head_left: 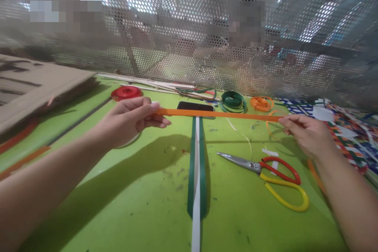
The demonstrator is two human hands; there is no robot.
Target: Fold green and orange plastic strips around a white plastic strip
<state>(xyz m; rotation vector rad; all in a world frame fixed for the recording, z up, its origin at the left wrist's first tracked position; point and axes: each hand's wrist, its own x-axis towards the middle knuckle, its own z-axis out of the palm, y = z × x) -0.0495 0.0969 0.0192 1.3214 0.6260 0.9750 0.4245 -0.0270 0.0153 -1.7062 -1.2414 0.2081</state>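
Observation:
An orange strip is stretched level above the green table. My left hand pinches its left end between thumb and fingers. Its right part is pinched in my right hand. Below the strip's middle, two dark green strips and a white strip run toward me along the table. A black phone lies flat behind the orange strip, at the far end of the green strips. Scissors with one red and one yellow handle lie right of the green strips, near my right hand.
Coils of red, green and orange strip lie along the back, before a perforated metal screen. Cardboard occupies the left. Woven multicoloured pieces lie at the right, and white scraps near the scissors.

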